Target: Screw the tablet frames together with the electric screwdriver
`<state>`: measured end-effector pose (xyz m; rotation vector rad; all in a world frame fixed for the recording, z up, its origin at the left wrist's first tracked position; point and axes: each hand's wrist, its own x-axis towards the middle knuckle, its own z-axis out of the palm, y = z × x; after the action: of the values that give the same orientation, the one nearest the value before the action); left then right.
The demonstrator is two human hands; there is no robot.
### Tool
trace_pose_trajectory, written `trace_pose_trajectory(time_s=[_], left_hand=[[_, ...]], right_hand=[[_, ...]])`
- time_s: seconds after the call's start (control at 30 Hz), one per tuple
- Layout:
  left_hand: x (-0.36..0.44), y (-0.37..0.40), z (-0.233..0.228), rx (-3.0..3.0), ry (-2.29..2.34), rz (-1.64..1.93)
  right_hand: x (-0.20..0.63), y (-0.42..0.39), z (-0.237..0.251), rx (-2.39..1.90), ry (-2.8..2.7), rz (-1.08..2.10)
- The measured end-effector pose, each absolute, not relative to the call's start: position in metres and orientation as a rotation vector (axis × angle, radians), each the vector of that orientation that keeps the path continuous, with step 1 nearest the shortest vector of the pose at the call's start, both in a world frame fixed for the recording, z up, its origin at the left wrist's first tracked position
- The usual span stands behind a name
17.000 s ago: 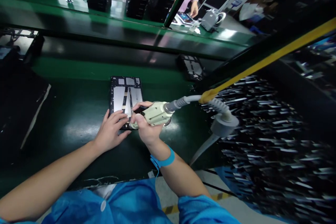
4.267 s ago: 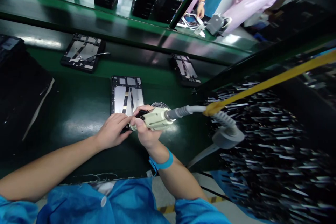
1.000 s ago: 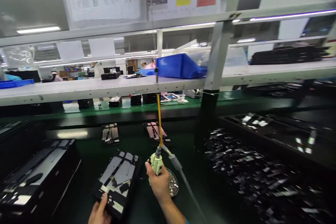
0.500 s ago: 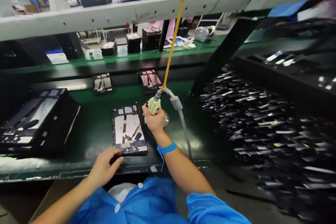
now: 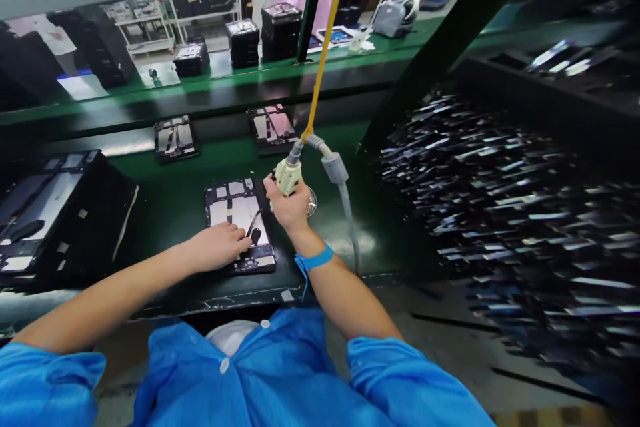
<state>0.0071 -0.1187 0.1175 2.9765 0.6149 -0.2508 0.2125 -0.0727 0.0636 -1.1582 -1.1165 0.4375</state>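
Two hands work over the tablet frame [image 5: 239,223] on the green bench [image 5: 165,203]: the left hand [image 5: 220,245] lies flat on its near edge, having moved up from below; the right hand [image 5: 287,203] stays closed around the electric screwdriver [image 5: 287,175] beside it.

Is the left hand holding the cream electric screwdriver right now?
No, the right hand grips the cream electric screwdriver; the left hand rests on the black tablet frame.

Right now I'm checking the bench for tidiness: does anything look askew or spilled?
Nothing stands out. The left hand rests on the tablet frame, lying flat; the right hand grips the screwdriver.
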Motion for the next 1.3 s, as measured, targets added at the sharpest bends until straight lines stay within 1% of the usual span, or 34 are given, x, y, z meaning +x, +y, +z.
trace_pose_trajectory(time_s=[0.13,0.4,0.53,0.67,0.87,0.97,1.17,1.3], left_hand=[[-0.003,-0.137,0.115,2.819,0.652,-0.007],[-0.013,-0.179,0.062,2.817,0.65,0.647],[-0.01,-0.187,0.048,2.791,0.72,0.869],[-0.01,-0.193,0.039,2.734,0.851,0.921],[-0.016,-0.204,0.028,2.701,1.139,0.858],[-0.018,-0.201,0.027,2.675,1.179,0.83],[-0.015,-0.141,0.025,2.681,1.174,0.813],[-0.01,-0.11,0.021,2.656,1.212,0.905]], right_hand=[[0.216,-0.073,0.066,-1.131,-1.112,0.412],[0.213,-0.079,0.073,-1.053,-1.126,0.43],[0.213,-0.08,0.074,-1.035,-1.126,0.438],[0.214,-0.08,0.074,-1.039,-1.111,0.443],[0.215,-0.08,0.071,-1.059,-1.091,0.486],[0.218,-0.079,0.071,-1.064,-1.078,0.486],[0.233,-0.076,0.07,-1.076,-1.024,0.442],[0.24,-0.072,0.068,-1.1,-1.015,0.431]])
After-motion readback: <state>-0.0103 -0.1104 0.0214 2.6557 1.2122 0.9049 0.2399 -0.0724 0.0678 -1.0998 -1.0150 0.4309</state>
